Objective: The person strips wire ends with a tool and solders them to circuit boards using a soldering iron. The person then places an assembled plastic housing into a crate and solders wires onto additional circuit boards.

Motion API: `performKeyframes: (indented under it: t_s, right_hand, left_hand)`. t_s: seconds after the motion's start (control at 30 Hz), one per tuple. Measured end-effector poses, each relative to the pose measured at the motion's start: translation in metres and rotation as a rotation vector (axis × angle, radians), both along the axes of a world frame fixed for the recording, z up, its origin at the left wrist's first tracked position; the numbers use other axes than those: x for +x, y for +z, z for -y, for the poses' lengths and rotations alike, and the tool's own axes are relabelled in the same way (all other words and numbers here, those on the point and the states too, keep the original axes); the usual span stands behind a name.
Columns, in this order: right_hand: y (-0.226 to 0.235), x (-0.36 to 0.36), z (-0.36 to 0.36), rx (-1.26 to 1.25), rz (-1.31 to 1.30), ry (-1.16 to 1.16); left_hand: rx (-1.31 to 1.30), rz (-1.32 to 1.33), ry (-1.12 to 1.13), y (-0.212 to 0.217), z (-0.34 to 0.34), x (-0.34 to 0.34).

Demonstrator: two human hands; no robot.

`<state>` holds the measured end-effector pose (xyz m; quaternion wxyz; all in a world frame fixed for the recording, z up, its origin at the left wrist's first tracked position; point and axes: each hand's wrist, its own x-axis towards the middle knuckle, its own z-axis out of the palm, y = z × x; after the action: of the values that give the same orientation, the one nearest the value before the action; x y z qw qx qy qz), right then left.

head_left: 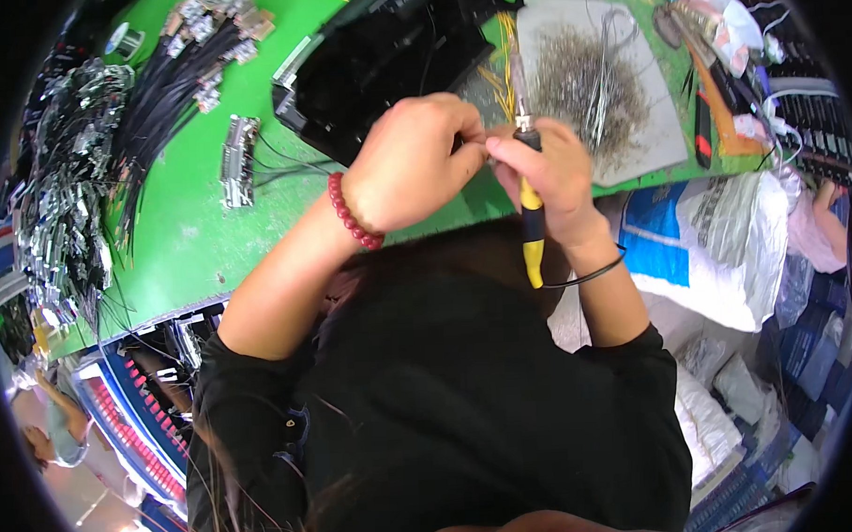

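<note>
My right hand (559,172) is closed around the yellow and black handle of a soldering iron (533,227). Its metal tip points away from me, over the edge of a pale board (661,131). My left hand (418,158), with a red bead bracelet (341,205) on the wrist, has its fingers pinched. Both hands' fingertips meet, and whatever lies between them is too small to make out. Just beyond my left hand is a large black plastic housing (382,75). A silvery part with black wires (241,162) lies left of my left wrist, its wires running toward that arm.
Dark scraps and a loose tangle of silver wire (607,81) lie on the board. Thin yellow wires (508,76) sit beside it. Bundles of black wires with silvery ends (171,78) cover the green table's (177,265) left side. A red-and-black tool (702,130) lies at right, above white sacks (707,247).
</note>
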<state>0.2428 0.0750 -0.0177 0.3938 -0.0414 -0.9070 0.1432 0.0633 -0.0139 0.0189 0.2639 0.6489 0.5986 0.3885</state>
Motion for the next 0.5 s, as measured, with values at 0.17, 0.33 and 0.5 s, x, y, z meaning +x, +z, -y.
performKeyframes:
  t_s: [0.17, 0.33, 0.5]
  right_hand:
    - [0.027, -0.024, 0.019, -0.117, -0.199, -0.105]
    - [0.035, -0.051, 0.056, -0.765, -0.261, -0.026]
    - [0.041, -0.06, 0.032, -0.911, -0.373, 0.012]
  left_hand:
    - [0.291, -0.287, 0.239, 0.041, 0.042, 0.0]
    - [0.307, -0.45, 0.306, 0.012, 0.053, -0.005]
    - [0.313, -0.155, 0.29, 0.031, 0.053, -0.024]
